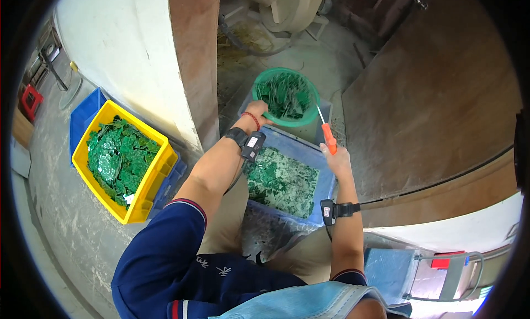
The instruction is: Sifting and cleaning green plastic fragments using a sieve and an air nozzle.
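Observation:
My left hand (256, 112) is closed on the near left rim of a round green basket (316, 92). Many thin dark green pieces lie inside the basket, which is held above the far end of a blue plastic bin (327, 185). An orange-handled screwdriver (329, 138) is in my right hand (338, 159), fingers wrapped round the handle. Its metal shaft points up and away, with the tip at the basket's right rim; whether they touch I cannot tell. Green flakes mixed with pale powdery bits (281, 181) cover the bin's bottom.
To my left, a yellow bin (160, 156) full of shiny green pieces rests on blue bins (85, 117). A white wall (127, 48) stands beyond it. A brown wooden door (430, 98) is close on my right. Pale machinery (292, 10) stands ahead, a trolley (452, 275) behind right.

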`<action>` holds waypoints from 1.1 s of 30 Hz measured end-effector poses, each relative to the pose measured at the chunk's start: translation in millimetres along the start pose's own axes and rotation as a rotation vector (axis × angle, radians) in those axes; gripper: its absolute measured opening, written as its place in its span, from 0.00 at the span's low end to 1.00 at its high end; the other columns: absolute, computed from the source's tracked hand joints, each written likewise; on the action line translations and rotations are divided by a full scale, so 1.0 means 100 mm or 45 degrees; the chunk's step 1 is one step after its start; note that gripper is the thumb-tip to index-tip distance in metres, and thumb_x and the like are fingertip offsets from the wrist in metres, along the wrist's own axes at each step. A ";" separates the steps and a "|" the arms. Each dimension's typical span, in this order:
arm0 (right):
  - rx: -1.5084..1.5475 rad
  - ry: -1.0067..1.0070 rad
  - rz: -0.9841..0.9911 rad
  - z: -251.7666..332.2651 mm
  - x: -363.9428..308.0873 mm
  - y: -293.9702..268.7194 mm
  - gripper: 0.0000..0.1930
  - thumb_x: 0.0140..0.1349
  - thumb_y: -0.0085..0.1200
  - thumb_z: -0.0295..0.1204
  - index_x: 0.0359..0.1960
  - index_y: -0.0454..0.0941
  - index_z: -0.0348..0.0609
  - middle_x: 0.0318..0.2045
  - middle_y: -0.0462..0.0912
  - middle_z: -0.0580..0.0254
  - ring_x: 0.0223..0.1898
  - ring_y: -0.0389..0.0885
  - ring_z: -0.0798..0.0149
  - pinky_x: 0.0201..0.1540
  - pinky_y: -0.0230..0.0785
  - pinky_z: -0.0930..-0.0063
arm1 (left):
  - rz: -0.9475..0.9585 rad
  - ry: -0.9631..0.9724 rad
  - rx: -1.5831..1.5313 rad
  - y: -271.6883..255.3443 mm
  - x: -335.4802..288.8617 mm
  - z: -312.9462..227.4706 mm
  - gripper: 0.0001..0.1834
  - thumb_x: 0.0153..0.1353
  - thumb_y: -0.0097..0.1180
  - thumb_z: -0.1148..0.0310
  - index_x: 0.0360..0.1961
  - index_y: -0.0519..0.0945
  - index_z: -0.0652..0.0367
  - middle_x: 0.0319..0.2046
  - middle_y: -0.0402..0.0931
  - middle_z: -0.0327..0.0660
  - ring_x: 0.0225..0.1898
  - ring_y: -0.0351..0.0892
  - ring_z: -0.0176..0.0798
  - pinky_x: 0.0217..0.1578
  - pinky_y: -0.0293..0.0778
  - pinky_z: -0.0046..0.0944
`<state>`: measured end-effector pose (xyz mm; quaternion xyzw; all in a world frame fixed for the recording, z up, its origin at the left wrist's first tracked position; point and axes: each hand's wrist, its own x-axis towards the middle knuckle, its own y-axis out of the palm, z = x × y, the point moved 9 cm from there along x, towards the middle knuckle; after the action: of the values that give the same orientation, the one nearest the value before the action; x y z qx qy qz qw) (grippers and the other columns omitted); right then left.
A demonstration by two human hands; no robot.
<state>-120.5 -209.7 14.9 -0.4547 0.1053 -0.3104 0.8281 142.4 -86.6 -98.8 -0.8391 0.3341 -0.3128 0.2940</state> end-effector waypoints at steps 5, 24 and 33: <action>-0.133 0.120 0.237 -0.13 -0.03 0.21 0.23 0.51 0.52 0.48 0.28 0.76 0.35 0.23 0.77 0.42 0.31 0.76 0.44 0.35 0.66 0.59 | -0.065 -0.217 -0.959 0.38 0.10 0.71 0.22 0.29 0.72 0.59 0.16 0.72 0.60 0.20 0.70 0.44 0.27 0.73 0.46 0.27 0.70 0.37; -0.298 0.130 0.324 0.07 0.01 0.38 0.23 0.53 0.47 0.51 0.40 0.76 0.45 0.36 0.77 0.42 0.41 0.74 0.45 0.44 0.65 0.58 | -0.257 -0.986 -1.604 0.02 -0.21 -0.19 0.18 0.42 0.44 0.85 0.39 0.65 0.69 0.33 0.65 0.51 0.34 0.72 0.54 0.30 0.71 0.60; -0.313 -0.045 0.245 0.18 -0.07 0.31 0.21 0.52 0.49 0.48 0.45 0.74 0.52 0.32 0.78 0.46 0.37 0.75 0.45 0.41 0.66 0.58 | -0.298 -0.993 -1.631 0.06 -0.20 -0.07 0.17 0.42 0.45 0.83 0.38 0.69 0.65 0.31 0.70 0.49 0.31 0.75 0.51 0.27 0.73 0.56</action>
<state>-105.2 -180.7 -1.4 -0.5459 0.1709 -0.2061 0.7939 123.5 -77.8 -105.0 -0.9256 0.2310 0.2325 -0.1892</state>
